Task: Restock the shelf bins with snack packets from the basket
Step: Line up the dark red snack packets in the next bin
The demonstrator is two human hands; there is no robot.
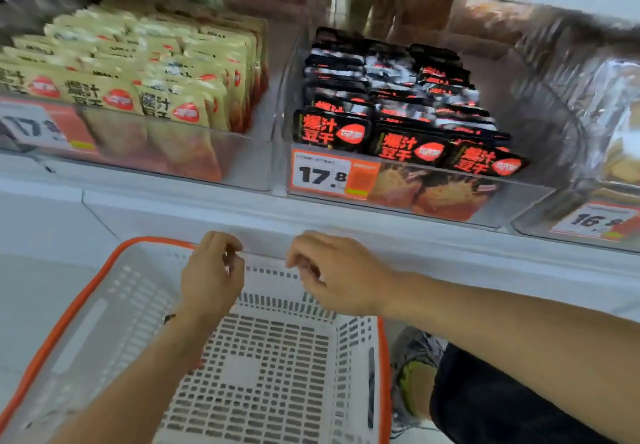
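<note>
Beige packets fill the left bin, black packets the bin to its right, both on the shelf. Below, basket w/ orange rim shows no packets; left hand and right hand hang over it, fingers loosely curled, holding nothing. Restock looks about done, so next move prob. needs lifting the basket away.

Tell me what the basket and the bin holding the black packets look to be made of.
Basket: looks like matte white moulded plastic, judging by the slotted grid walls and floor, with an orange rim.
Bin: seems clear, glossy rigid plastic; the black packets show through its front and it catches reflections.
</note>
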